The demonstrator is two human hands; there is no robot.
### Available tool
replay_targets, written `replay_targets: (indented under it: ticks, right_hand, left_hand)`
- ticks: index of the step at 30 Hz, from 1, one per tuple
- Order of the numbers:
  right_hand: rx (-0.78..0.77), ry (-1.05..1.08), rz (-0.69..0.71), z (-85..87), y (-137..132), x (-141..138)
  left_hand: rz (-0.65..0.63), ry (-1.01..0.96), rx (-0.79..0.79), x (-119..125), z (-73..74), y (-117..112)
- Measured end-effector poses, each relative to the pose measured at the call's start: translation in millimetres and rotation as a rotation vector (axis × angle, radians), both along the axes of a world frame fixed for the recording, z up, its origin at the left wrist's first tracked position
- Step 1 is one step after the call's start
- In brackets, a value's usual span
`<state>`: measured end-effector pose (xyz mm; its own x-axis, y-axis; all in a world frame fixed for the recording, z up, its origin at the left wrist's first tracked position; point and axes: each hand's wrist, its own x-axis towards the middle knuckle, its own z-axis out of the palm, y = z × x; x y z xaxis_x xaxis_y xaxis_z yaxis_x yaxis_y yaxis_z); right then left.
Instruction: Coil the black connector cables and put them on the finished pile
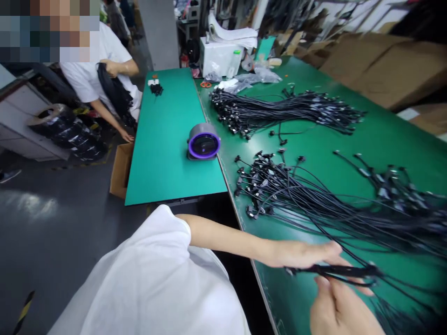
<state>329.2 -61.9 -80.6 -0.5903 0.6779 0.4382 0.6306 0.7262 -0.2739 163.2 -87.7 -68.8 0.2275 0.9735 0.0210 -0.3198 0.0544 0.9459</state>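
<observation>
My left hand (pixel 303 253) reaches across to the right side of the table and holds a folded black cable (pixel 344 271), its fingers running behind it. My right hand (pixel 344 309) comes up from the bottom edge, with thumb and finger closed at the lower strand of the same cable. Its far fingers are hidden and slightly blurred. Just beyond both hands lies a long loose bunch of black cables (pixel 324 200), with small plugs at its left end.
A second bunch of cables (pixel 279 109) lies farther back on the green table (pixel 324 149). A purple-rimmed round device (pixel 204 144) stands on the adjoining green board (pixel 171 116). At left, another person (pixel 104 74) holds black cables beside a cardboard box (pixel 121 170).
</observation>
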Motion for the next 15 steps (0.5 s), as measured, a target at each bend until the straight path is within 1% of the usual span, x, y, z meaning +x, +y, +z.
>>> replay_targets:
  ticks: [1,2,3,4,5,6,7,9,10,11,12,13,15]
  right_hand:
    - [-0.031,-0.004,-0.009,4.2,-3,1]
    - [-0.053,-0.01,-0.01,8.4,-5,1]
    - [-0.051,-0.016,-0.015,12.7,-4,3]
    - [-0.019,-0.024,-0.033,16.9,-3,4]
    - [0.052,-0.031,-0.065,21.0,-1,5]
    - [0.145,-0.036,-0.093,24.9,0,5]
    - [0.24,-0.046,-0.101,28.1,0,5]
    - [0.361,-0.072,-0.044,32.6,-5,0]
    - [0.379,-0.078,0.003,33.6,-10,-3]
    - [0.374,-0.074,0.039,34.0,-15,-6]
    - [0.355,-0.052,0.054,33.8,-19,-10]
    - [0.341,-0.01,0.056,33.5,-23,-12]
    - [0.352,0.094,0.062,32.7,-28,-15]
  left_hand:
    - [-0.021,0.068,0.06,-5,7.6,-5]
    - [-0.011,0.14,0.123,-10,13.4,-10]
    - [-0.031,0.221,0.176,-12,16.5,-16]
    - [-0.06,0.307,0.213,-12,16.4,-21]
    - [-0.07,0.376,0.219,-11,13.3,-25]
    - [-0.081,0.402,0.184,-8,7.5,-28]
    - [-0.089,0.38,0.101,-5,0.0,-28]
    - [-0.05,0.225,-0.146,1,-15.2,-27]
    - [-0.018,0.12,-0.269,3,-20.8,-25]
    - [0.025,0.016,-0.358,2,-23.9,-23]
    - [0.064,-0.078,-0.398,1,-24.5,-21]
    - [0.055,-0.169,-0.412,-1,-22.7,-20]
    - [0.046,-0.322,-0.426,-6,-14.3,-16]
